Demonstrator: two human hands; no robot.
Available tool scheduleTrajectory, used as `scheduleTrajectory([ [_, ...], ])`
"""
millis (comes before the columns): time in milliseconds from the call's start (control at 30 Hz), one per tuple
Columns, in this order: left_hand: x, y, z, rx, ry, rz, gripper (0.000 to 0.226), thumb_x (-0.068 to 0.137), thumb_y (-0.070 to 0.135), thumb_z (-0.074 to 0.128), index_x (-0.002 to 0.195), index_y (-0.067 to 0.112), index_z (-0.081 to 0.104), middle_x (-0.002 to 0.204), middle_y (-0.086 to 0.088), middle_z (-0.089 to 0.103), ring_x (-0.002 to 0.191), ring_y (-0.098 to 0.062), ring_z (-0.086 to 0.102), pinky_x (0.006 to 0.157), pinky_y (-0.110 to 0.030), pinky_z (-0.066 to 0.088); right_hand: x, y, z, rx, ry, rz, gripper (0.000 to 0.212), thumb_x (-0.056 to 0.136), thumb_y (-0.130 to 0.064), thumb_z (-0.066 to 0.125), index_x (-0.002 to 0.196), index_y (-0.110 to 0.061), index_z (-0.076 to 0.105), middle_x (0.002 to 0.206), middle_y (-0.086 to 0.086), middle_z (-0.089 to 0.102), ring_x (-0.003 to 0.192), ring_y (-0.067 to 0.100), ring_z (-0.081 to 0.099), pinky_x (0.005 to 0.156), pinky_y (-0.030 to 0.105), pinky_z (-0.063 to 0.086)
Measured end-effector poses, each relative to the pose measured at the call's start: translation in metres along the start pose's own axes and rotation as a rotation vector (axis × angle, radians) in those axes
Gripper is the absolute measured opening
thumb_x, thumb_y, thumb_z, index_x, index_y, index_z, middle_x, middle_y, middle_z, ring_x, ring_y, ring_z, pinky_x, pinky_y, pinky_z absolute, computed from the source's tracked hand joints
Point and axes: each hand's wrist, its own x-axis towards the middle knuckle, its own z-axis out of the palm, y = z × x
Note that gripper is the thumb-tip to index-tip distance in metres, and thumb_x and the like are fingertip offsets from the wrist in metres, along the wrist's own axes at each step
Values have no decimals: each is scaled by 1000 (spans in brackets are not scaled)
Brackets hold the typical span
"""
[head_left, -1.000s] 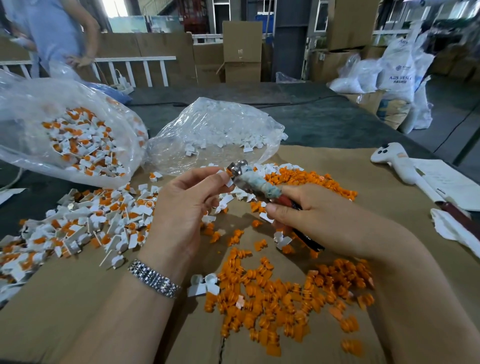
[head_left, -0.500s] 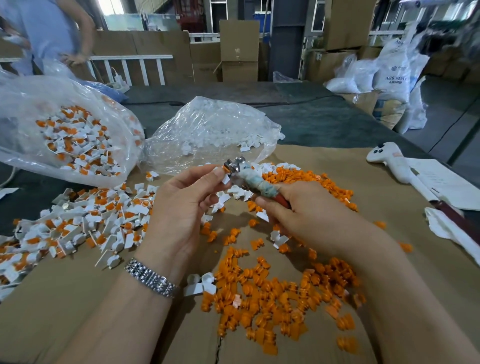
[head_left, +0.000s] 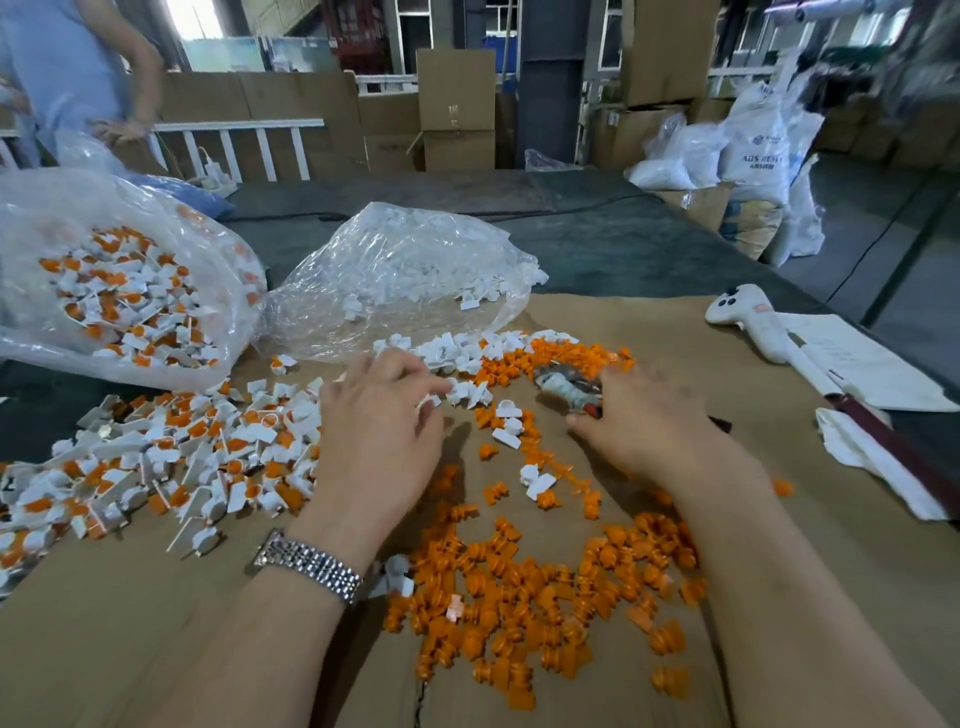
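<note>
My right hand (head_left: 644, 415) grips a small hand tool (head_left: 569, 387) with a taped handle, its metal head pointing left, low over the orange plastic pieces (head_left: 540, 603) strewn on the cardboard sheet (head_left: 649, 322). My left hand (head_left: 379, 426) lies palm down, its fingertips reaching among loose white plastic pieces (head_left: 467, 392) at the middle of the sheet; whether it pinches one I cannot tell. A heap of assembled white-and-orange parts (head_left: 171, 462) lies left of that hand.
A clear bag of assembled parts (head_left: 119, 291) sits at the far left, a clear bag of white pieces (head_left: 400, 270) behind my hands. At right lie a white controller (head_left: 748, 319), papers (head_left: 862, 364) and a white cloth (head_left: 872, 457). A person (head_left: 67, 67) stands back left.
Both hands have dropped from in front of me to the cardboard. My left hand let go of the tool's tip and moved to the white pieces; my right hand carried the tool down and right.
</note>
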Motion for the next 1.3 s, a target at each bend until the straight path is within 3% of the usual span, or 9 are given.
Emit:
scheduleTrajectory([
  [167,3,14,19,55,-245,275,44,106,21,48,146,39,53,152,19,47,138,-13,38,104,-40,29,-1,-1,5,-21,-6,-11,66,94,-65,50,139,-17,45,147,17,37,137,36,35,110,55,33],
  [300,1,12,23,66,-266,311,30,107,35,49,132,38,64,135,21,57,122,-10,45,95,-34,29,-7,-4,-7,93,79,-192,43,95,-50,60,132,-30,53,136,4,46,131,26,38,105,49,38],
  [433,0,14,22,83,-229,308,18,102,38,55,112,36,70,112,17,62,105,-11,49,85,-32,27,-13,-14,-12,212,-26,-498,19,96,-26,66,112,-34,70,99,-13,55,104,11,48,88,32,43],
  [567,-1,15,21,66,-217,298,10,96,33,64,104,32,70,100,16,62,93,-9,43,78,-31,23,-13,-18,-4,263,-81,-505,17,92,-20,71,107,-28,73,97,-10,64,93,11,61,82,32,52],
  [733,-1,13,24,23,-224,307,21,99,28,61,118,27,69,99,12,58,98,-13,50,87,-33,38,-12,-18,0,246,-74,-505,13,90,-20,75,102,-23,71,94,-9,65,90,11,62,79,32,54],
  [900,1,11,24,43,-272,294,22,102,34,58,117,27,71,104,8,57,101,-14,51,93,-33,42,-11,-16,0,223,-127,-481,14,92,-22,72,106,-24,73,86,-16,58,86,7,57,66,18,42],
  [1133,1,15,8,-456,-201,-74,10,91,26,73,92,35,71,79,17,69,66,3,60,57,-11,43,-12,-15,-1,207,-121,-489,5,92,-23,72,97,-22,72,90,-13,60,86,6,56,65,18,41],
  [1233,2,12,0,-742,-274,-219,16,92,25,74,98,39,78,86,16,76,72,-2,70,62,-15,53,-12,-17,-4,248,13,-467,16,97,-28,66,112,-25,71,107,-6,57,99,12,56,82,23,46],
  [1300,2,10,-2,-906,-306,-310,17,89,27,77,101,40,80,90,10,79,79,-9,74,67,-19,57,-12,-17,-10,348,129,-466,18,99,-29,61,114,-27,72,108,-5,55,92,8,56,81,15,43],
])
